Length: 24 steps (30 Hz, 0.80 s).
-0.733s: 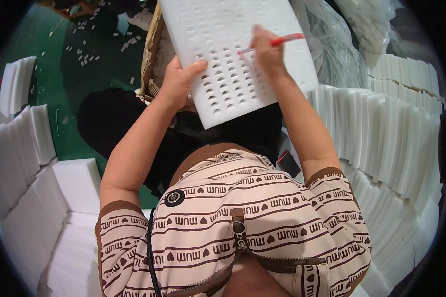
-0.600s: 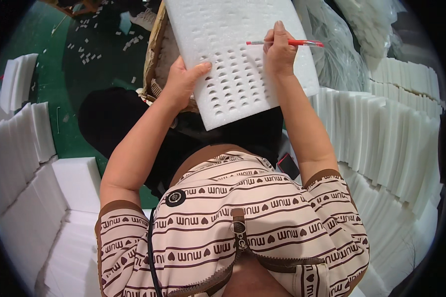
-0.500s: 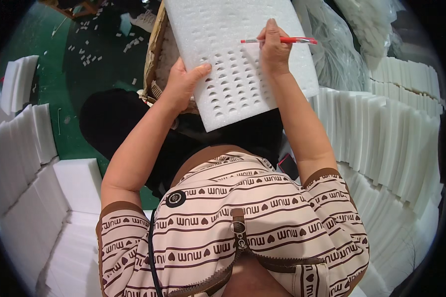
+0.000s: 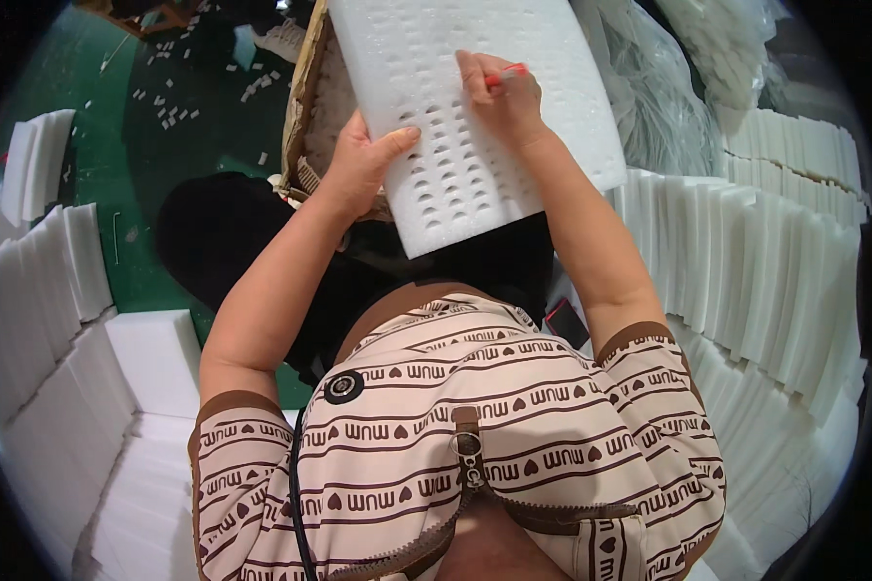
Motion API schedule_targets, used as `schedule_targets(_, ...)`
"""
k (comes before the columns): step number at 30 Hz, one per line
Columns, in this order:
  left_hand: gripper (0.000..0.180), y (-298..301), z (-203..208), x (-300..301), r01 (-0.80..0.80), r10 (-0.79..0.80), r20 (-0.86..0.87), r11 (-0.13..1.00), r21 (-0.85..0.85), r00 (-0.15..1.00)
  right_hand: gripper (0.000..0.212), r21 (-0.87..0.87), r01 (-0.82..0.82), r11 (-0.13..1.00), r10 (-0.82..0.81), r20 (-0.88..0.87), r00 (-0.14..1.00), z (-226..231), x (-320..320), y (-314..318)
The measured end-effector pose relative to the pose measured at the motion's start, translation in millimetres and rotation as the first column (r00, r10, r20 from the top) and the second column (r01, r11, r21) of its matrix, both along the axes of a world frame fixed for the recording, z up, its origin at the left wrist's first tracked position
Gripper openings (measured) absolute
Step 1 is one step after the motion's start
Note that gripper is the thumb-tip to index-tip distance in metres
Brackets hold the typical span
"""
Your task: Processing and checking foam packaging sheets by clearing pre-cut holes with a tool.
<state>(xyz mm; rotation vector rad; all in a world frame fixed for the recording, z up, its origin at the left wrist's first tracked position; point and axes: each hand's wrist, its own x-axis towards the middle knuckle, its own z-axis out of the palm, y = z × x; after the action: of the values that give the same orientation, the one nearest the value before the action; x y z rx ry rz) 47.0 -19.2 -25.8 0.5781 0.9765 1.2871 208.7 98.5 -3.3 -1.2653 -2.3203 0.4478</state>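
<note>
A white foam sheet (image 4: pixel 574 126) with rows of half-round cuts lies tilted in front of me. My left hand (image 4: pixel 363 163) grips its left edge, thumb on top and the other fingers hidden beneath. Over the middle of the sheet, my right hand (image 4: pixel 509 105) is closed around a red pen (image 4: pixel 507 75). Most of the pen is hidden by the hand, and its tip cannot be made out. The right fingers are close to the upper rows of cuts; whether they touch the foam is unclear.
Beyond the sheet's left side stands an open cardboard box (image 4: pixel 305 87) holding white pieces. Small white scraps lie on the green floor (image 4: pixel 97 174). Stacked foam sheets rise at right (image 4: pixel 736 261) and left (image 4: pixel 44 281). Clear plastic bags (image 4: pixel 659 97) sit at the back right.
My right hand has moved left across the sheet and turned, so the pen, earlier seen sideways at full length, is now mostly hidden. My left hand keeps its hold; the sheet has barely shifted.
</note>
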Motion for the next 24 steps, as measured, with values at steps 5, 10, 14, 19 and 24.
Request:
schedule_targets(5, 0.044, 0.0, -5.1, -3.6, -0.082, 0.083, 0.083, 0.997, -0.014, 0.993, 0.032, -0.495, -0.219, 0.841, -0.372, -0.822, 0.431, 8.0, 4.1, 8.5)
schedule_targets(10, 0.047, -2.4, -1.0, -1.4, -0.031, 0.031, -0.012, 0.999, 0.027, 0.999, 0.034, -0.162, -0.243, 0.956, 0.087, -0.635, 0.767, -2.3, -12.0, -2.9)
schedule_targets(14, 0.048, 0.4, -4.6, -0.8, -0.076, 0.077, 0.025, 0.997, -0.021, 0.997, 0.029, -0.048, -0.175, 0.983, 0.098, -0.671, 0.735, -8.1, -14.8, 1.9)
schedule_targets(19, 0.048, -1.3, 0.5, -1.1, -0.058, 0.059, -0.033, 0.998, 0.026, 0.998, 0.035, -0.253, -0.123, 0.960, -0.083, -0.672, 0.736, 15.6, -29.9, -22.3)
schedule_targets(24, 0.051, 0.4, -2.1, 3.0, -0.046, 0.048, -0.058, 0.998, 0.033, 0.997, 0.032, 0.139, -0.134, 0.981, 0.145, -0.065, 0.987, 2.5, -37.1, -21.2)
